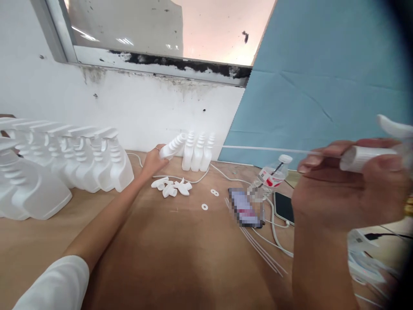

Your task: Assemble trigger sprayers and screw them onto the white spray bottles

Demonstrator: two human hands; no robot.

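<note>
Head view: the left hand is closed around a white bottle, which leans with its neck up and away to that hand's right. Just right of the left hand stand three upright white bottles; whether the held one touches them I cannot tell. The right hand, raised nearest the camera, grips a white sprayer head by its ribbed collar, with the fingers curled. From there a thin tube runs leftward toward the bottles; its far end is lost against their white.

Nearer than the left hand lie a heap of small white parts and flat white rings. Loose tubes lie left of the right wrist, beside a phone.

So long a tube probably sways, so small, slow wrist movements and a pinch farther along it should steady its tip. A firm but gentle hold low on the bottle should leave its neck unobstructed, and more room from the standing bottles would lessen the chance of knocking them.
</note>
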